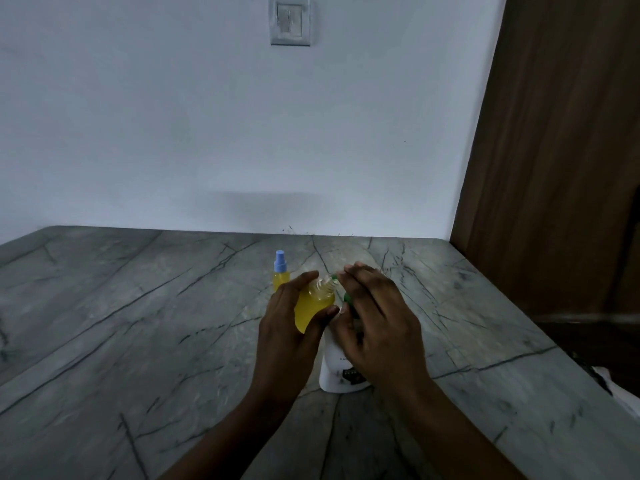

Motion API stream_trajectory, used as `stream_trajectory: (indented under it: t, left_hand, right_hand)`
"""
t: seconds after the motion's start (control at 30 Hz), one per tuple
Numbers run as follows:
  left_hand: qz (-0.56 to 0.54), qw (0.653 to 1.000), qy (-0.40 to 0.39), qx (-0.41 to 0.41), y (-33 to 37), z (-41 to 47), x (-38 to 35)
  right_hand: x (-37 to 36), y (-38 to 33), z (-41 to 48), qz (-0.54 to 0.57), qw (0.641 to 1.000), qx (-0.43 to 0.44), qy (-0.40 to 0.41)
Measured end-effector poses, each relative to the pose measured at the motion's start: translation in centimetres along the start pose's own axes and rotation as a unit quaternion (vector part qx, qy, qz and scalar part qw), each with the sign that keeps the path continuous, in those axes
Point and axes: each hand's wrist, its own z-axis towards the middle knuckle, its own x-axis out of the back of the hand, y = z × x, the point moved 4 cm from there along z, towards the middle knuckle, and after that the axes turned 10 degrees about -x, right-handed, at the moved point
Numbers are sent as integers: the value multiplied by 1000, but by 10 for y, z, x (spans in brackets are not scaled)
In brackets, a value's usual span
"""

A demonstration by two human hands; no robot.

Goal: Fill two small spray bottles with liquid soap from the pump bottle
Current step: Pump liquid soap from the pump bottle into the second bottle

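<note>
Counter: against the wall, wooden panel at right end.
Pump bottle: upright on counter, under right hand.
Open spray bottle: in left hand, tilted, just left of pump top.
Capped spray bottle: upright on counter, behind left hand.
Switch: on wall, high up.

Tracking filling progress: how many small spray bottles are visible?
2. The blue-capped bottle stands on the countertop farther back; the uncapped bottle is in the left hand, beside the pump bottle.
</note>
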Motion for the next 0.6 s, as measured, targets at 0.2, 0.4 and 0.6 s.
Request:
stream_trajectory:
  t: [0.2, 0.4, 0.6]
  left_hand:
    - [-4, 1000, 1, 1, -1, 0, -1]
    - [-4, 1000, -10, 12, -1, -1, -1]
    - [1, 1000, -15, 13, -4, -5, -4]
  right_hand:
    - [-1, 0, -3, 17, 1000, -10, 8]
    - [-4, 1, -8, 15, 1000, -2, 12]
    - [-7, 2, -14, 10, 1000, 6, 27]
